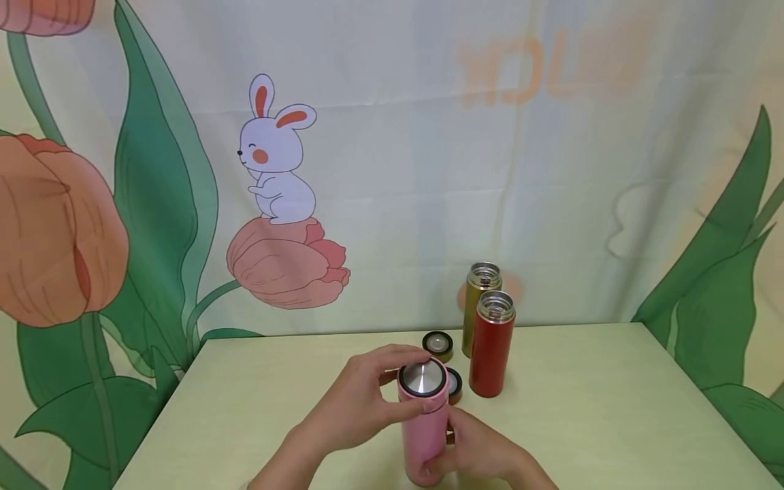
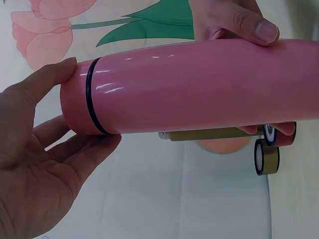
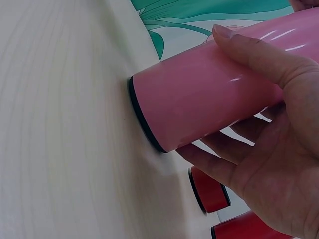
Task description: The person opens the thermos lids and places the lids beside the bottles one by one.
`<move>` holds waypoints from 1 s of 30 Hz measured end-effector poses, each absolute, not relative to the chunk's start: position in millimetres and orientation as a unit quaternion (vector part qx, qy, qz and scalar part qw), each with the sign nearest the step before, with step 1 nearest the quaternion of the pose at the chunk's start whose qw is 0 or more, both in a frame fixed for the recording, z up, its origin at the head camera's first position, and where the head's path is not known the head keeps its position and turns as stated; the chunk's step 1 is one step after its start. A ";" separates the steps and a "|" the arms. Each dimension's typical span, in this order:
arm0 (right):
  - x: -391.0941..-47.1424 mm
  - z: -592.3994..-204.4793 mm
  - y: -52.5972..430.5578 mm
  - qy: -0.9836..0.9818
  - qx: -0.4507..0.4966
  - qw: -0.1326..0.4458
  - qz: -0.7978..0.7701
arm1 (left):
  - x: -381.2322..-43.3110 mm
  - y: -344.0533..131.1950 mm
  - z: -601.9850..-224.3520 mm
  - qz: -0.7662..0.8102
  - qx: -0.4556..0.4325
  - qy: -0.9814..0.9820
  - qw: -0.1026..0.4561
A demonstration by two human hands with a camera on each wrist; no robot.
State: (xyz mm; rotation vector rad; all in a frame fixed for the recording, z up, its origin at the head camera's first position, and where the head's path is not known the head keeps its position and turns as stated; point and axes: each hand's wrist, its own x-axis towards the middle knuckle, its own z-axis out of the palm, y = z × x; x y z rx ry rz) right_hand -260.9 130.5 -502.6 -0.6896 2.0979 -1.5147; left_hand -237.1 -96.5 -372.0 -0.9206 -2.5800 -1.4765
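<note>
A pink thermos (image 1: pixel 422 435) stands roughly upright in front of me, its base at or just above the table; I cannot tell if they touch. My left hand (image 1: pixel 361 401) holds the lid (image 2: pixel 75 99) at the top, thumb on one side and fingers on the other. Lower down, my right hand (image 1: pixel 484 449) grips the body, with the thumb (image 3: pixel 249 50) across the pink wall. A thin black ring (image 2: pixel 93 97) marks the seam under the lid, which sits on the thermos.
Behind the pink thermos, to the right, stand a red thermos (image 1: pixel 492 357) and a gold one (image 1: pixel 470 316), both lidless. Their lids, one gold (image 1: pixel 437 346) and one red (image 3: pixel 209 189), lie on the table (image 1: pixel 245 408). A printed cloth (image 1: pixel 392 170) hangs behind.
</note>
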 end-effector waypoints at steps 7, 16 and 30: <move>-259.2 -502.1 130.5 0.765 -0.258 0.224 -0.546 | -237.3 -96.0 -372.0 -0.479 -0.287 -0.829 0.007; -259.5 -503.2 129.6 0.764 -0.260 0.228 -0.544 | -235.3 -95.1 -375.6 -0.495 -0.271 -0.825 0.013; -259.0 -499.7 130.6 0.776 -0.252 0.228 -0.531 | -229.2 -88.2 -375.5 -0.477 -0.252 -0.839 0.064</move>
